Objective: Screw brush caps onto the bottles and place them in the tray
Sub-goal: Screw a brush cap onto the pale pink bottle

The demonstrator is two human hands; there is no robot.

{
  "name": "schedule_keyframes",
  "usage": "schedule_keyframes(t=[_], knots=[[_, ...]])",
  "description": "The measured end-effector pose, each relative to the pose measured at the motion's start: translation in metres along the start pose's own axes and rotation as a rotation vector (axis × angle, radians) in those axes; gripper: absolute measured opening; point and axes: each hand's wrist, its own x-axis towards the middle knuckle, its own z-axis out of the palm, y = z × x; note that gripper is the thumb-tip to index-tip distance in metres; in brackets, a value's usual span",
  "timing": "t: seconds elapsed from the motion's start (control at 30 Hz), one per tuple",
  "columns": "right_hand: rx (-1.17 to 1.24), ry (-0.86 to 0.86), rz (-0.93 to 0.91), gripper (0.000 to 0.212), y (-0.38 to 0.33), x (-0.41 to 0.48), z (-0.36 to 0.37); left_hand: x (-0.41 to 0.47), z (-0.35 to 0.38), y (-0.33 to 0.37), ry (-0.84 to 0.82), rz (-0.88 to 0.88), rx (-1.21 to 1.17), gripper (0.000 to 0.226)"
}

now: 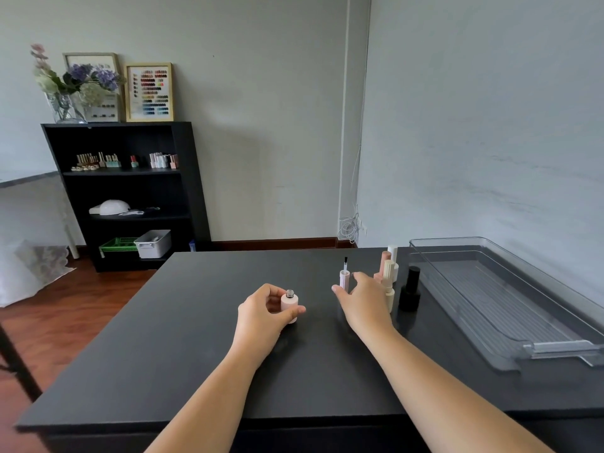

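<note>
A small pale pink bottle [289,305] with a bare threaded neck stands upright on the black table [183,338]; my left hand [263,317] is closed around its body. A pink brush cap [344,278] stands upside down with its black bristles pointing up. My right hand [362,300] is at that cap, fingers spread around it; I cannot tell if they grip it. Right of the hand stand capped bottles: a cream one [389,282], a pink one [384,263], a white one [393,256] and a black one [410,289]. The clear plastic tray [536,346] lies at the right, nothing in it.
The table's right edge runs close to the wall. A black shelf unit [130,197] with small bottles, a lamp and bins stands at the back left, on the wooden floor [65,305].
</note>
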Motion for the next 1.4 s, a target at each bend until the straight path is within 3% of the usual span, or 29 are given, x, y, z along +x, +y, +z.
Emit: schedule_keyframes(t=[0.17, 0.43, 0.67, 0.83, 1.13, 1.4], knots=[[0.017, 0.054, -0.021, 0.022, 0.001, 0.007, 0.009, 0.001, 0.000, -0.001, -0.001, 0.012, -0.036, 0.024], [0.130, 0.022, -0.224, 0.022, -0.002, -0.015, 0.000, 0.000, 0.000, 0.002, 0.014, 0.038, -0.020, 0.015], [0.319, -0.247, -0.279, 0.015, 0.006, -0.038, -0.002, -0.003, -0.001, 0.003, -0.019, 0.092, 0.079, 0.026], [0.453, -0.165, -0.317, 0.020, 0.011, -0.032, -0.006, -0.004, 0.000, 0.005, 0.013, 0.087, 0.072, 0.035], [0.651, -0.088, -0.267, 0.019, 0.014, -0.031, -0.006, -0.003, 0.001, 0.004, 0.044, 0.109, 0.065, 0.026], [0.636, -0.091, -0.274, 0.018, 0.015, -0.031, -0.005, -0.004, 0.000, 0.005, 0.016, 0.117, 0.062, 0.032]])
